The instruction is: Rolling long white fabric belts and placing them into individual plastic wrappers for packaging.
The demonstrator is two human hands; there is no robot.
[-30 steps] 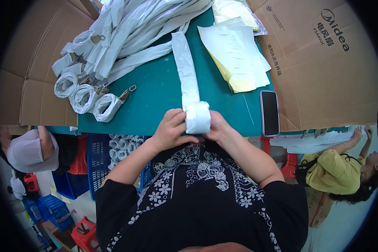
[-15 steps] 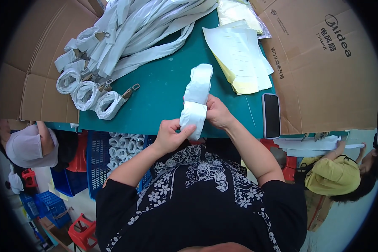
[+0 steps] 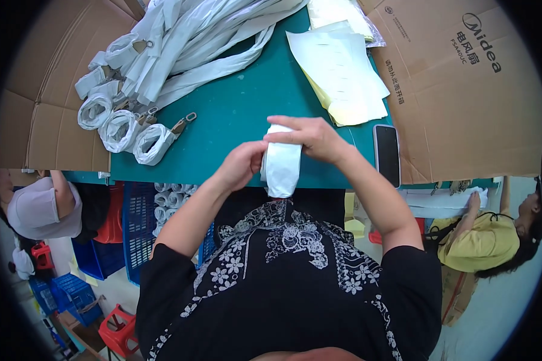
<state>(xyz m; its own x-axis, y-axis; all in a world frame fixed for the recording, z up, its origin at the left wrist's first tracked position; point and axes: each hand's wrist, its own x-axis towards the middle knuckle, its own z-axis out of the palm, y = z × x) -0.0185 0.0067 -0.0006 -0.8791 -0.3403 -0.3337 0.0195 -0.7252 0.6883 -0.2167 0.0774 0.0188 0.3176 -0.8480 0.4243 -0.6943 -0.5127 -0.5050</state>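
A flattened roll of white strap (image 3: 283, 169) is held between both hands, in front of the person's black floral shirt (image 3: 289, 289), overlapping the near edge of the teal counter (image 3: 235, 114); whether it touches that edge cannot be told. The left hand (image 3: 242, 165) grips the roll's left side, its fingers bent and close together, their tips partly hidden. The right hand (image 3: 320, 139) lies over the far end, two fingers slightly parted across the white surface; its thumb is hidden. To the left on the counter sit several white strap coils (image 3: 118, 130) with metal hooks, touching one another, beside a heap of long white straps (image 3: 217, 36). To the right are loose white and yellow sheets (image 3: 343, 75), and near them a dark-screened phone (image 3: 386, 156) beside a cardboard box (image 3: 457, 120).
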